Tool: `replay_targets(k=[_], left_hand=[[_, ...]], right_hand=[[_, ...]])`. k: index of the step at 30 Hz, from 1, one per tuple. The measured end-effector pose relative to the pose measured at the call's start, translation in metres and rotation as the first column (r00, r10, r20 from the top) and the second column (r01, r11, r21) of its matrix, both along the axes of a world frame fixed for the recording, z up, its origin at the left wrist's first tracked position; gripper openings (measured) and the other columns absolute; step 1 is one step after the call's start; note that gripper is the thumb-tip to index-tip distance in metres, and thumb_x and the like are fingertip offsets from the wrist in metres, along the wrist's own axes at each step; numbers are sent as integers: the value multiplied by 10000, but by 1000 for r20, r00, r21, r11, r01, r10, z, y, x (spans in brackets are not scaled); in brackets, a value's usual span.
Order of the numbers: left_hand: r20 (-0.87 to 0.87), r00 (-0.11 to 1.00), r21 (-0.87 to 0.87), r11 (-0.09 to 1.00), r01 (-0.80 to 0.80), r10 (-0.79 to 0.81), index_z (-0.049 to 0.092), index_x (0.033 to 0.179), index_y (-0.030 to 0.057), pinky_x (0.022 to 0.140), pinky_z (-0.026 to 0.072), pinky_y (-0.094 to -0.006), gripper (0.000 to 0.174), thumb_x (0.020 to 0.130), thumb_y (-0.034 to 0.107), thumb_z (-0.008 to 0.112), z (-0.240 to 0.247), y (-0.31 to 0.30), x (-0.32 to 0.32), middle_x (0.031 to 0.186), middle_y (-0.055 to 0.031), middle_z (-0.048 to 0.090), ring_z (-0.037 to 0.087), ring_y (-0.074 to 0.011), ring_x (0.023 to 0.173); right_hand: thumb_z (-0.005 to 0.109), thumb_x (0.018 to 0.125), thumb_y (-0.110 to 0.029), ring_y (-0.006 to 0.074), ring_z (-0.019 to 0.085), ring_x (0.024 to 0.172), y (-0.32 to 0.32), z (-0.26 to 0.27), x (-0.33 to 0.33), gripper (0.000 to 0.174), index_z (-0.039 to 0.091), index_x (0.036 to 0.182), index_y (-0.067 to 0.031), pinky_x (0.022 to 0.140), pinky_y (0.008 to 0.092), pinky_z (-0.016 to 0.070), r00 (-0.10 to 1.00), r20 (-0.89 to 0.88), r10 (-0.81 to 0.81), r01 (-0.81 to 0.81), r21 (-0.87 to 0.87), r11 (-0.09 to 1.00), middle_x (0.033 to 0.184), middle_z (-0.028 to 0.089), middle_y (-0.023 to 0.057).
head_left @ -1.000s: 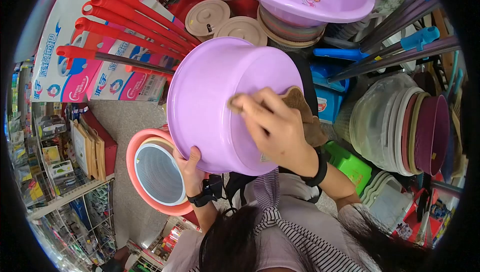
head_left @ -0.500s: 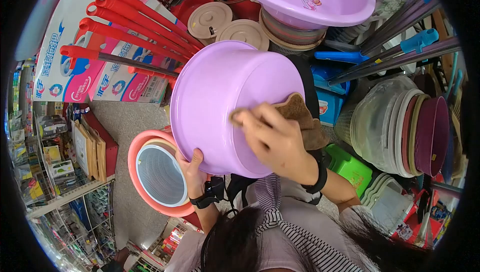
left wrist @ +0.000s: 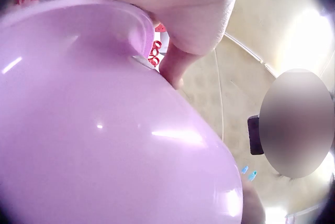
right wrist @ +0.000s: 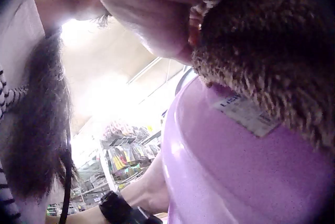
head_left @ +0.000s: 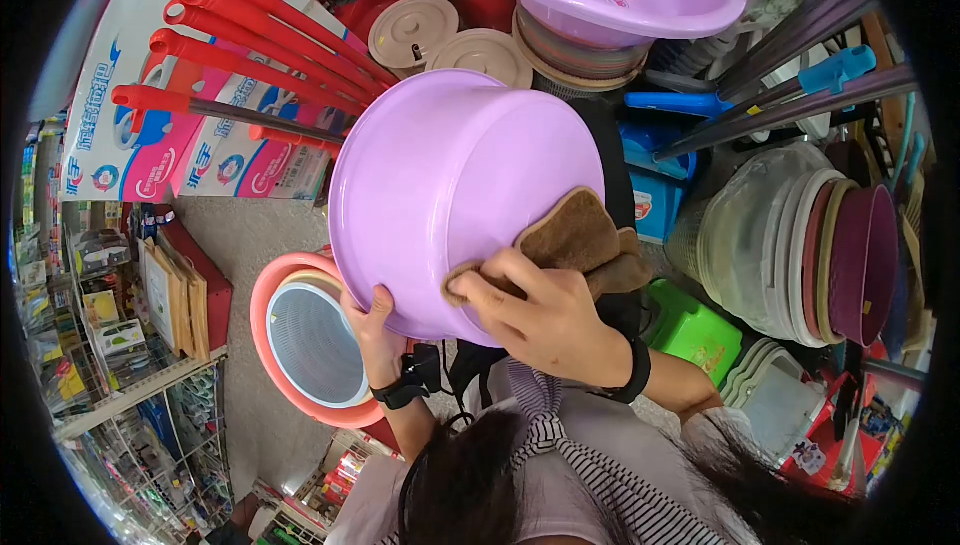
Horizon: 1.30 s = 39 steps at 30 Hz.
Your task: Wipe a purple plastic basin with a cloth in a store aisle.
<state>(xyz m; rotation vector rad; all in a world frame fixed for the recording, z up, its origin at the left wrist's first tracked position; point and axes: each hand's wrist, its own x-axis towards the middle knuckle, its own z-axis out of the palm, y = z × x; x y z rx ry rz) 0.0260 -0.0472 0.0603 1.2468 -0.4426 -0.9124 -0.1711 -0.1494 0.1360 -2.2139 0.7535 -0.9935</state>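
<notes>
A glossy light purple plastic basin [head_left: 400,195] is held tilted in front of the person's body, its base turned to the right. My left hand [head_left: 375,340] grips its rim at the lower left, thumb on the outer wall and the other fingers hidden behind it. With bent fingers my right hand [head_left: 545,320] holds a brown cloth [head_left: 570,230] against the basin where the side wall meets the base. Part of the cloth drapes over the base. In the right wrist view the fuzzy cloth [right wrist: 272,51] lies close to a white label [right wrist: 248,116] on the basin.
A pink tub [head_left: 268,345] with a pale blue basket [head_left: 320,345] inside stands at lower left. Red mop handles [head_left: 270,45] jut in beside boxes. Stacked buckets [head_left: 800,255] and a green stool-like item [head_left: 695,320] are on the right; a larger purple basin [head_left: 690,5] sits beyond.
My right hand has moved the cloth down along the basin's edge, toward the person's body, and more of the cloth now shows spread on the base. My left hand keeps its grip.
</notes>
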Motion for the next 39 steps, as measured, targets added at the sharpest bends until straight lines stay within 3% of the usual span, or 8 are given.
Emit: replay_targets(k=[4,7,10,14,17,24,35,39], left_hand=[[-7,1000,1,1000,26,-26,488,1296,-75,954,477,-351,770,784,377,844,0,1,2,1202,-140,622,620,-224,1064],[44,995,-58,994,96,-94,484,1312,-50,942,504,-358,694,835,344,798,-1,3,1,1206,-124,630,636,-223,1058],[-2,999,-5,999,50,-50,503,1277,-73,929,481,-331,759,777,379,851,6,1,-4,1168,-131,637,631,-211,1030],[2,999,-5,999,40,-40,506,1267,-74,920,481,-324,748,778,374,851,2,4,-2,1157,-126,638,629,-207,1018],[11,1000,-15,999,29,-29,509,1261,-74,912,483,-320,732,784,366,848,0,4,-1,1149,-123,640,628,-204,1009],[-7,999,-30,998,50,-50,507,1270,-73,923,481,-323,718,793,346,843,-1,3,1,1156,-125,639,627,-207,1022],[16,998,-12,998,59,-58,496,1317,-54,963,492,-365,676,835,311,799,-7,6,5,1227,-135,630,630,-239,1083],[25,998,-15,998,58,-58,469,1345,-44,976,493,-376,682,851,308,781,-7,4,2,1244,-143,619,624,-250,1097]], right_hand=[[652,811,-48,173,590,567,2,-1,-9,295,649,1100,-103,498,318,495,998,0,56,-56,52,997,831,503,32],[655,814,-14,197,572,558,-7,-1,-10,260,660,1066,-81,492,335,478,988,141,-57,44,94,995,800,523,45],[643,870,-22,195,566,554,-18,4,-11,199,665,1066,-50,509,318,475,983,126,-133,113,159,981,766,527,57],[641,885,-29,192,572,562,-38,4,-15,209,667,1093,-31,529,294,468,979,94,-182,170,127,977,768,538,68],[637,898,-35,190,585,583,-47,3,-12,215,668,1111,-23,531,293,453,960,137,-246,216,201,955,780,550,84],[637,904,-52,213,584,595,-53,-6,5,223,640,1127,-37,540,323,467,951,128,-281,256,184,949,791,528,75],[649,825,-56,201,606,596,-37,0,7,301,627,1122,-98,506,331,502,995,10,-102,102,-10,995,822,514,46],[642,824,-72,187,609,587,-50,-10,12,287,636,1107,-119,501,309,506,972,61,-229,228,18,973,825,511,28]])
